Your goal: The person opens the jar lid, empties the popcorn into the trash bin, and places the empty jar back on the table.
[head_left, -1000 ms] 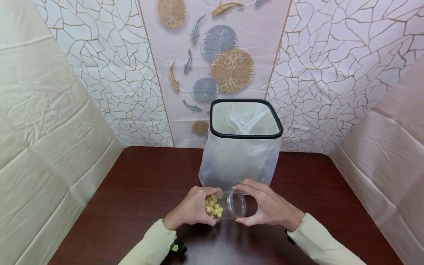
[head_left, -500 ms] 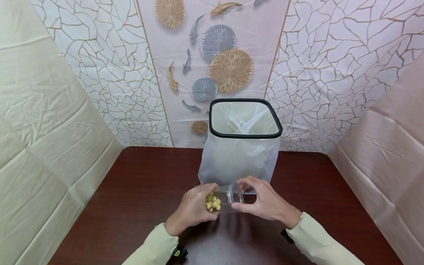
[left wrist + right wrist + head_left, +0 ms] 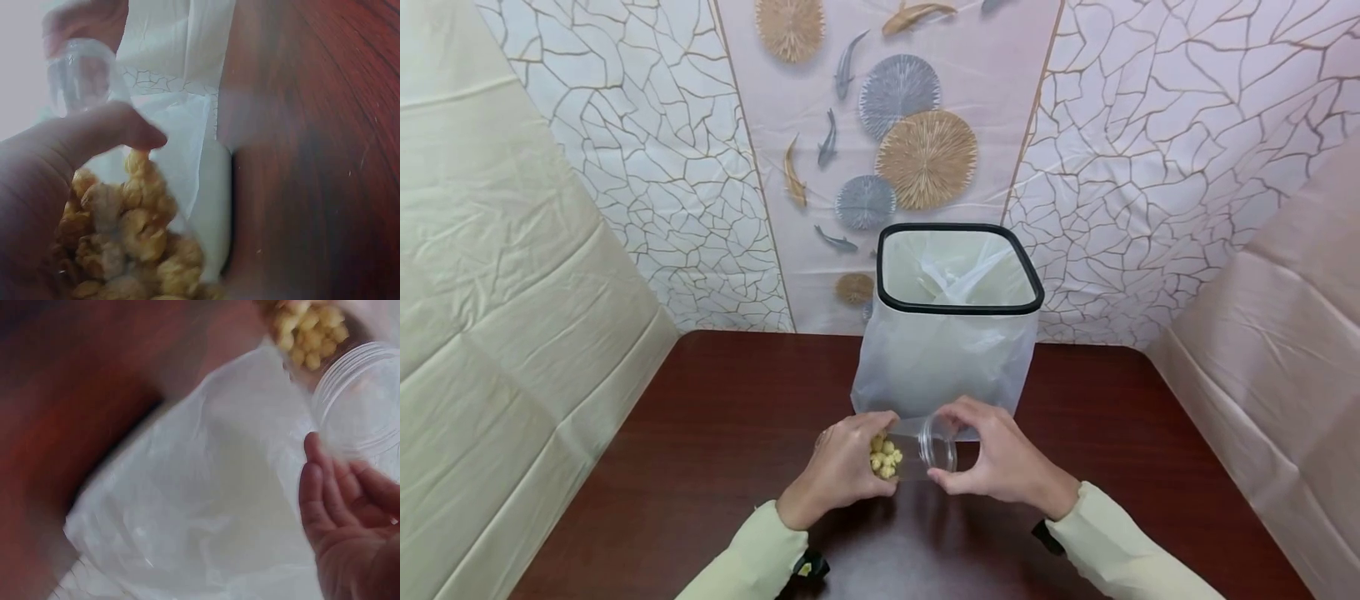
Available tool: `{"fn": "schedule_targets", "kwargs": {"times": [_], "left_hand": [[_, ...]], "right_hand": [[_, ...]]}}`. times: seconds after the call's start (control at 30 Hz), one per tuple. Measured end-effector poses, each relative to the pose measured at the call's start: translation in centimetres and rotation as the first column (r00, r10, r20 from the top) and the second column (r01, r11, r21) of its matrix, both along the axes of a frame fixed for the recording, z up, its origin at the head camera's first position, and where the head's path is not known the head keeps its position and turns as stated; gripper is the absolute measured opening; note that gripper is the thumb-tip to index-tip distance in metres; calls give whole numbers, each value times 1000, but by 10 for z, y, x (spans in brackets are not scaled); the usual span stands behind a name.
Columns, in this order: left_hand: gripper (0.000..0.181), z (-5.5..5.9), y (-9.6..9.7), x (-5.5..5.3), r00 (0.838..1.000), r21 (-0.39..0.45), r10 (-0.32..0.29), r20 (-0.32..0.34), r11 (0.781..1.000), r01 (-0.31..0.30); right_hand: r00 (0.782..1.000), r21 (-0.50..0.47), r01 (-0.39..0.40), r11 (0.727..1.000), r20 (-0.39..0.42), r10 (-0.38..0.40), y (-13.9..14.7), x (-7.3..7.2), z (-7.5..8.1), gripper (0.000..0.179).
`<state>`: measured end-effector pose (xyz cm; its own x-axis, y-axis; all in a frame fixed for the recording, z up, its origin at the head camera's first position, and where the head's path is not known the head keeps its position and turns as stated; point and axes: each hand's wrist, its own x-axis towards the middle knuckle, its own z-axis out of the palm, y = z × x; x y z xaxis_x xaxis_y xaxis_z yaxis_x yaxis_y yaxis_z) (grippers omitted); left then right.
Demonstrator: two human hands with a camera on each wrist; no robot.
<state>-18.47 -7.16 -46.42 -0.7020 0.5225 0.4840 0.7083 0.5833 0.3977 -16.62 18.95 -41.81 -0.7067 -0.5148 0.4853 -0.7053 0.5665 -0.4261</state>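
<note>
A clear jar [image 3: 912, 457] lies on its side in the air between my hands, with pale yellow popcorn [image 3: 885, 457] gathered at its left end. My left hand [image 3: 844, 461] grips that end, thumb below and fingers above. At the ridged round end [image 3: 937, 446] on the right, my right hand [image 3: 1000, 450] holds the edge between thumb and fingers. The left wrist view shows the popcorn [image 3: 134, 231] close up, past the left thumb. In the right wrist view, the right fingers [image 3: 312, 487] are at the ridged end [image 3: 359, 403].
Just behind the hands stands a bin [image 3: 951, 358] with a white liner bag and a black rim [image 3: 958, 309]. The dark red-brown table [image 3: 737, 400] spreads below. Patterned cloth [image 3: 647, 167] hangs at the back, with plain cloth on both sides.
Both hands and the jar have shifted slightly away from me, toward the bin. My right thumb, over the ridged end half a second ago, is now at its lower edge.
</note>
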Motion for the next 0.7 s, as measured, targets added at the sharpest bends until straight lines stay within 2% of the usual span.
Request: {"fn": "schedule_targets", "kwargs": {"times": [0.1,0.17,0.23,0.33,0.43,0.53,0.7], "left_hand": [[72,-3,0,0,993,32,-51,103,998,48],[71,-6,-1,0,987,53,-74,144,996,67],[71,-7,-2,1,985,64,-71,156,996,62],[72,-8,-3,0,987,62,-49,151,997,40],[72,-9,-4,-1,989,41,-31,147,999,25],[72,-9,-5,-2,990,13,-16,143,1000,14],[71,-9,-6,-2,992,-8,7,123,1000,-6]], "right_hand": [[994,78,-60,995,-86,67,2,0,1,69],[985,141,-98,985,-130,117,4,0,3,77],[978,194,-115,974,-152,145,5,0,4,83],[978,218,-118,969,-145,151,7,0,6,93],[989,193,-89,977,-101,110,9,0,8,95],[999,146,-45,988,-19,48,8,0,11,89],[990,85,36,996,135,-47,5,-2,13,71]]}}
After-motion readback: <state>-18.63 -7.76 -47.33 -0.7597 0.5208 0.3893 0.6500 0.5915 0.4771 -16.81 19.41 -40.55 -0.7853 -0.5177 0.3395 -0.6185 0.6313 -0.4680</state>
